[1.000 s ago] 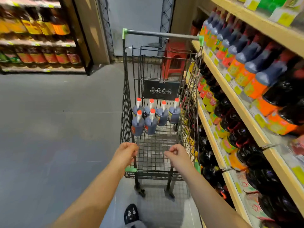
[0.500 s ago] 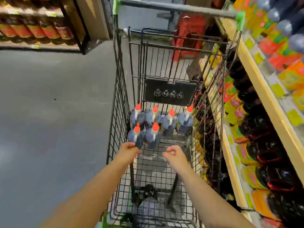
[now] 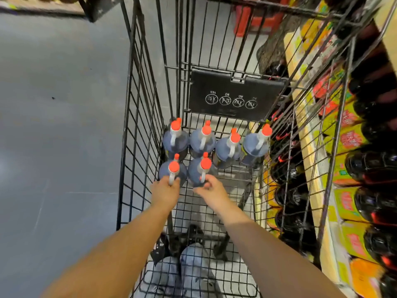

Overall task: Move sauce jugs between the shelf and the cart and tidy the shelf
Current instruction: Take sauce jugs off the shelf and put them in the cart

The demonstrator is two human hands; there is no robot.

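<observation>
Several dark sauce jugs with orange caps stand in the black wire cart [image 3: 137,130]. Four form a back row by the black flap, two stand in front. My left hand [image 3: 166,192] is closed on the white handle of the front left jug [image 3: 173,172]. My right hand [image 3: 211,191] reaches the front right jug [image 3: 200,171], fingers curling at its handle; whether it grips is unclear. The shelf [image 3: 309,134] of dark jugs with yellow and red labels runs along the right of the cart.
Grey floor [image 3: 60,117] lies left of the cart. A red plastic stool [image 3: 253,20] stands beyond the cart's far end. Another shelf unit is at the top left. My legs show under the cart's near end.
My head has leaned forward over the cart. Both hands left the cart's near edge and reached down to the two front jugs; the left one closed on a handle.
</observation>
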